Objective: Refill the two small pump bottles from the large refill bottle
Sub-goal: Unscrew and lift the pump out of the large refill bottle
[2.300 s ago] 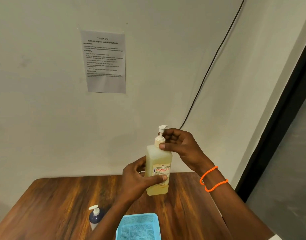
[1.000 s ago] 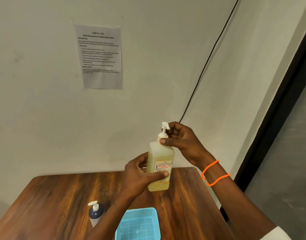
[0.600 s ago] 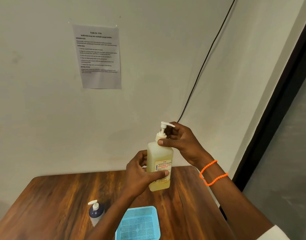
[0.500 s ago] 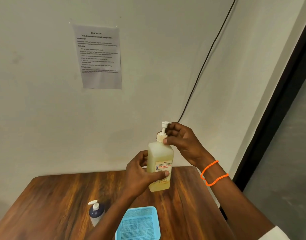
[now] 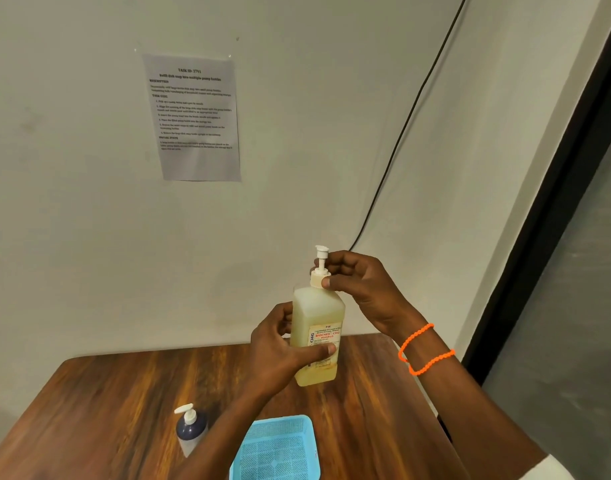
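At centre frame, above the wooden surface (image 5: 117,403), my left hand (image 5: 280,348) grips the nearly full, probably heavy, slick yellow plastic refill bottle (image 5: 316,337) mid-body; my right hand (image 5: 363,289) pinches its white pump collar (image 5: 318,279).

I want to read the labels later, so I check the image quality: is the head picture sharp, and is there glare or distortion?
Head view: the yellow bottle between the left hand and right hand is fairly sharp, though its label's small print stays unreadable; the wall sheet has soft text, only headings legible; lighting is dim and even, without glare; the dark door frame leans from wide-angle distortion.
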